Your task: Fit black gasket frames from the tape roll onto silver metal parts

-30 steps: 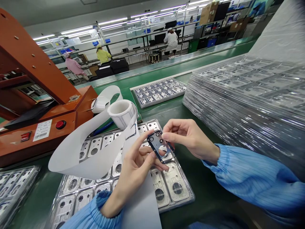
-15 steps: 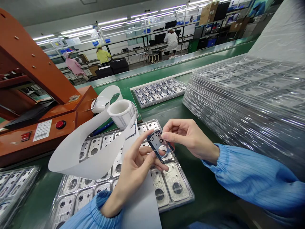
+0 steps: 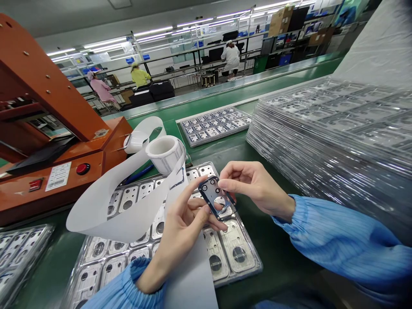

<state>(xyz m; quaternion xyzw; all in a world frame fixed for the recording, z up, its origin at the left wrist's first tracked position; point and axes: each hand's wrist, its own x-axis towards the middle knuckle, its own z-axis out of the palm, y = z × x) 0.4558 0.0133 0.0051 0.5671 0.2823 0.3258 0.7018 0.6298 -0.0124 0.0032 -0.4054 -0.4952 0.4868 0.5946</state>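
Note:
My left hand [image 3: 185, 225] supports a small clear plate with a dark border and round camera holes, like a phone back panel [image 3: 212, 195], its fingers and thumb around the edges. Pinched at the plate's upper right edge are the thumb and forefinger of my right hand [image 3: 246, 182]; a thin dark strip shows beneath them. Both hands are above a clear plastic tray [image 3: 240, 270] of similar panels. Over that tray runs a long white liner strip [image 3: 189, 270], which carries a dark frame-shaped adhesive sticker [image 3: 177, 178] near the roll [image 3: 162, 154].
An orange press machine [image 3: 106, 150] with a red button stands at the left. Tall stacked clear trays [image 3: 322, 141] fill the right side. Another filled tray [image 3: 215, 124] lies behind, and one more [image 3: 22, 253] at lower left. Co-workers sit across the room.
The camera view has shifted very slightly. Both hands keep practically the same hold on the panel.

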